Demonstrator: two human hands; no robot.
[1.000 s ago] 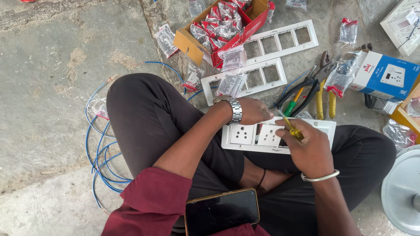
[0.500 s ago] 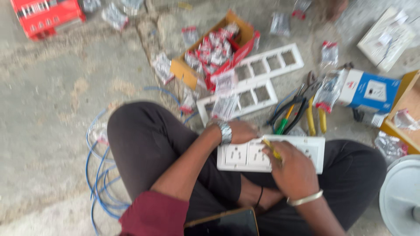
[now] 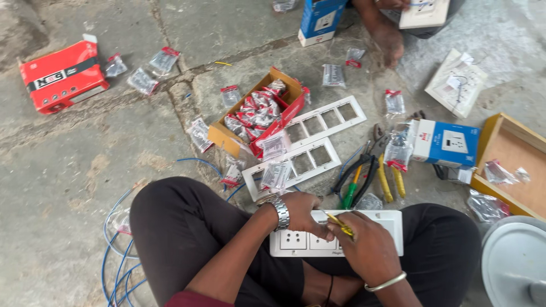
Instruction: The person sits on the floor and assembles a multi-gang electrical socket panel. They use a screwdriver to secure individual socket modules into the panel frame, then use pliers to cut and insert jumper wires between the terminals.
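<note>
So our view tipped farther out, yet both hands stay put: left hand (image 3: 301,213) gripping the white switch plate (image 3: 364,236), right hand (image 3: 367,250) closed around the yellow screwdriver (image 3: 339,223).

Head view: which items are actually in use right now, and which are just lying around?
In use:
- white socket plate, held by left hand
- yellow screwdriver in right hand

Lying about:
- empty white frames
- pliers
- open box of packets
- red box
- blue wire

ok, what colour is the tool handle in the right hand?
Yellow: the thin yellow-handled screwdriver in the right hand, over the white switch plate. Head view.
</note>
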